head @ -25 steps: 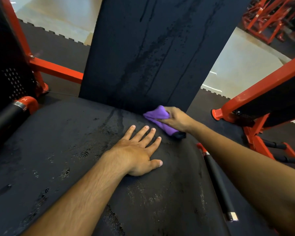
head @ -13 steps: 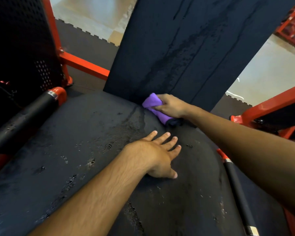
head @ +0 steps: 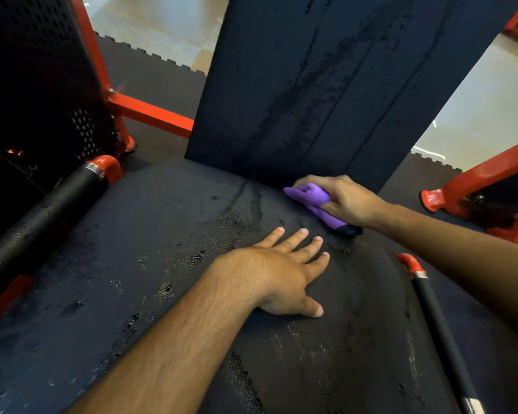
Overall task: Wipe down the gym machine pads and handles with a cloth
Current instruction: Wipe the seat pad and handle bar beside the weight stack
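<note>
While right hand (head: 349, 201) grips purple cloth (head: 314, 201) at seat (head: 132, 264) rear, wet streaks lie left of cloth; left hand (head: 277, 277) flat, fingers spread.

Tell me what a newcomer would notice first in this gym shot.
The purple cloth, gripped by the right hand where the seat pad meets the upright back pad, stands out against the black. The left hand lies flat mid-seat. Red frame bars flank the machine.
</note>
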Tool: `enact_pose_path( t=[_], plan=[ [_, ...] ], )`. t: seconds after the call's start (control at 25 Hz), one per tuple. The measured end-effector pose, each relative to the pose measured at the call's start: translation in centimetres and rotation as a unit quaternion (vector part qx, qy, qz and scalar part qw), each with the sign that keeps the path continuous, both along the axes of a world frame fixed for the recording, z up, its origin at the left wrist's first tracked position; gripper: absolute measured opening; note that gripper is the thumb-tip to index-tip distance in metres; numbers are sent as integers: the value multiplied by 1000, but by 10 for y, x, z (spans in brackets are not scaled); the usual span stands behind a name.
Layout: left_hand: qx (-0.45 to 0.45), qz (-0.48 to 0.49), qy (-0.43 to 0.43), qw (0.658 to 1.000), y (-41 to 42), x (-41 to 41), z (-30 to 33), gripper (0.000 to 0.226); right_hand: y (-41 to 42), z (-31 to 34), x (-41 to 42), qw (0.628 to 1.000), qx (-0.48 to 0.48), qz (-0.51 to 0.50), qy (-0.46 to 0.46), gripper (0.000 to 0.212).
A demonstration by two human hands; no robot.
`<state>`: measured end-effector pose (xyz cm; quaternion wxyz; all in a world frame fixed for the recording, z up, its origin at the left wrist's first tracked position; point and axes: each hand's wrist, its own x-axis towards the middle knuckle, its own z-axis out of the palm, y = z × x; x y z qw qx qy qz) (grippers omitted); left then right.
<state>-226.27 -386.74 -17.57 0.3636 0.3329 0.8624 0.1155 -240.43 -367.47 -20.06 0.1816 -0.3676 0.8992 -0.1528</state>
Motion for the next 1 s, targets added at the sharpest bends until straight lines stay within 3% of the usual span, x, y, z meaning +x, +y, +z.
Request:
enact_pose_path(
  t=[0.12, 0.36, 0.48, 0.6, 0.84, 1.0],
  plan=[
    [5, 6, 1, 1000, 2, -1, -2, 84, -12, -2, 0, 999, -4, -50, 13, 36],
    [0, -1, -10, 1000, 2, -4, -4, 83, -145, -14, -12, 998, -56, -18, -6, 31],
    [1, -4, -2, 1000, 2, -3, -8, 83, -105, -7, -6, 996, -81, 26, 12, 35],
    [8, -8, 1, 1000, 0, -3, -10, 83, -46, 4, -2, 999, -21, 24, 21, 39],
    [20, 1, 14, 1000, -4, 5, 3, 83, -39, -4, 23, 994, -27, -109, 0, 39],
    [42, 110, 105, 987, -71, 12, 3, 87, -44, 3, 20, 995, 1, -98, 5, 48]
  ],
)
